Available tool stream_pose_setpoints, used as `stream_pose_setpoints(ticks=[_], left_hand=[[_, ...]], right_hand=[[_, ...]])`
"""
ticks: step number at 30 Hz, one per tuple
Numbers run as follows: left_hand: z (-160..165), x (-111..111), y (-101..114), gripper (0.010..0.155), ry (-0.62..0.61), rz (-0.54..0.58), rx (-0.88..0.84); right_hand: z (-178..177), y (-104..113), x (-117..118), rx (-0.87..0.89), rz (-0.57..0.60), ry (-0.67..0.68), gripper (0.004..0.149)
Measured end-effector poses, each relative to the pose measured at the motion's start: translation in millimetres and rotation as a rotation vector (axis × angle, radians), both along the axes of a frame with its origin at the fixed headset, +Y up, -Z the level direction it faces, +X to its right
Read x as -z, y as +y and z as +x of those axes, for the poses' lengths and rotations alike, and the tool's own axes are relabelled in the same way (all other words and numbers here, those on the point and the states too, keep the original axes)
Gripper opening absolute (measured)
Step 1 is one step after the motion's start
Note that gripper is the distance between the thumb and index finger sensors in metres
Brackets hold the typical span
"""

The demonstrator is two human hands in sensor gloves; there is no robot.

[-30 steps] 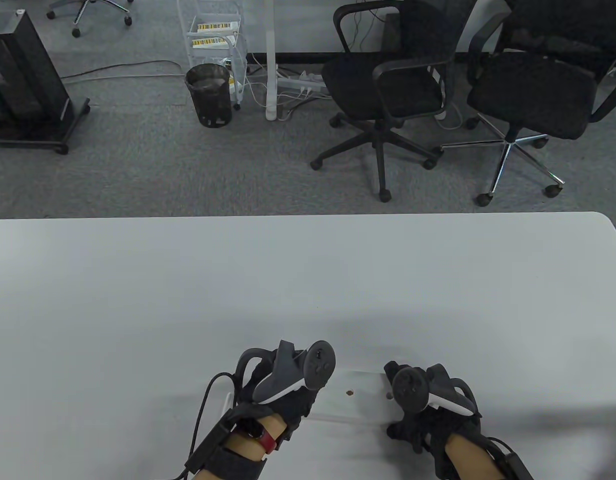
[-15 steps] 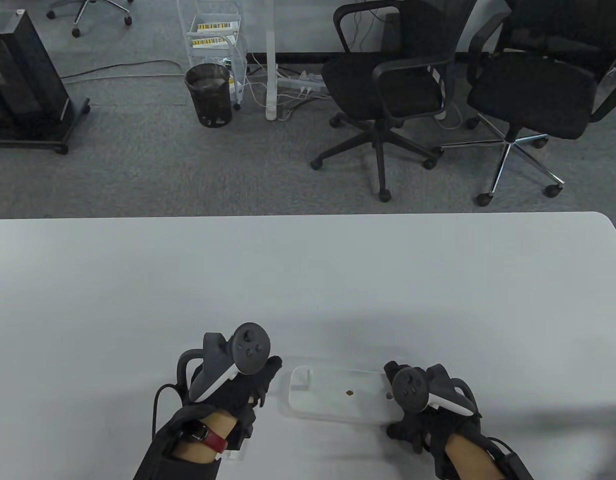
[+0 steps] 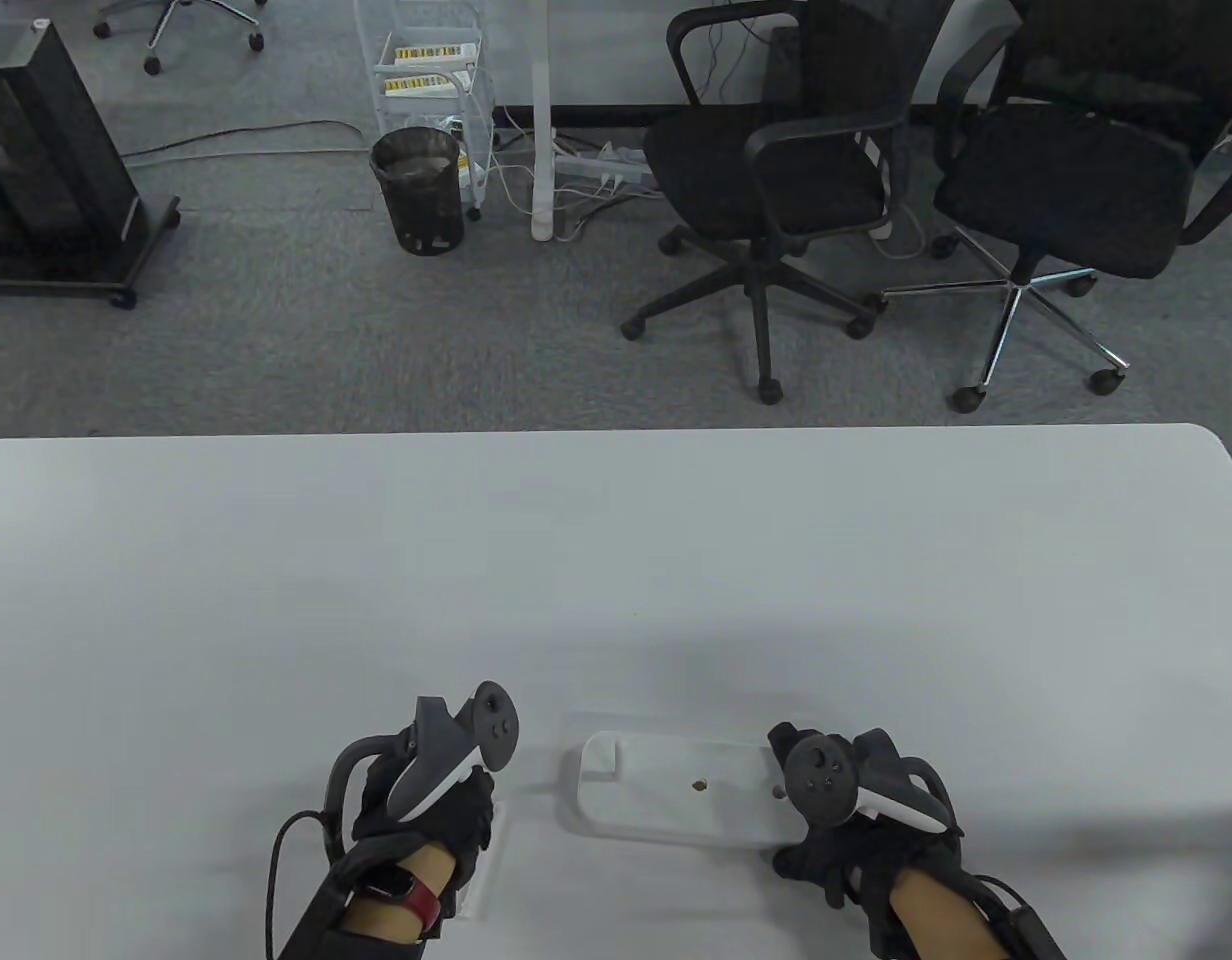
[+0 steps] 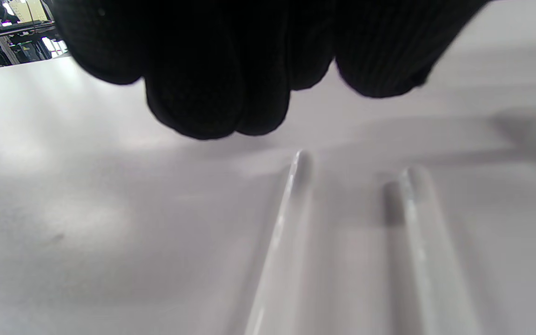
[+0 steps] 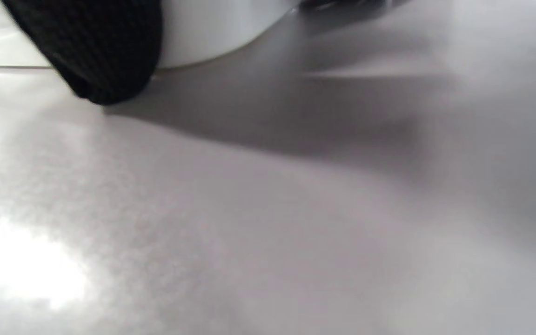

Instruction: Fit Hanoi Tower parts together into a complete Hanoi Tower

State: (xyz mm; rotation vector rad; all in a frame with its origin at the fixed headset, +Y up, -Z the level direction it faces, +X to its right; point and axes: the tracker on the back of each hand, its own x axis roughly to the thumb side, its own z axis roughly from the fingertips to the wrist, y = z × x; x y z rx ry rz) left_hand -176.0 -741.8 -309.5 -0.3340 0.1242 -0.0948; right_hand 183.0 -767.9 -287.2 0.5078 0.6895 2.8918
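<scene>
A white tower base [image 3: 676, 795] with small peg holes lies flat on the table near the front edge. My right hand [image 3: 784, 800] grips its right end; the right wrist view shows a gloved fingertip [image 5: 105, 51] against the base's rounded edge [image 5: 212, 32]. My left hand [image 3: 471, 810] is left of the base, apart from it, over clear rods [image 3: 483, 870] lying on the table. In the left wrist view two clear rods [image 4: 277, 242] lie side by side below my bunched fingertips [image 4: 217, 93], which hold nothing.
The white table [image 3: 616, 560] stretches far and to both sides. Its far edge [image 3: 616, 432] meets grey carpet with two black office chairs [image 3: 776, 170], a bin [image 3: 418, 185] and a wire cart beyond.
My left hand left the base's left end, swung out to the left, then dropped back toward me over the clear rods. The right hand and base stayed put.
</scene>
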Motion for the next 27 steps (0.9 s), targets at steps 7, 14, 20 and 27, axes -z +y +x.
stream_pose_setpoints(ticks=[7,14,20,27], left_hand=[[-5,-1,-18,0.067,0.033,-0.094,0.015],[-2,-4,-23,0.068,0.029,-0.042,0.053],[2,-3,-26,0.066,0.014,-0.020,0.097],[6,-4,-31,0.064,-0.010,0.005,0.125]], right_hand=[[0,0,0,0.003,-0.001,0.000,0.112],[0,0,0,0.005,0.001,-0.001,0.112],[1,-1,0,0.010,0.004,-0.003,0.111],[1,-2,0,0.012,0.004,-0.003,0.112]])
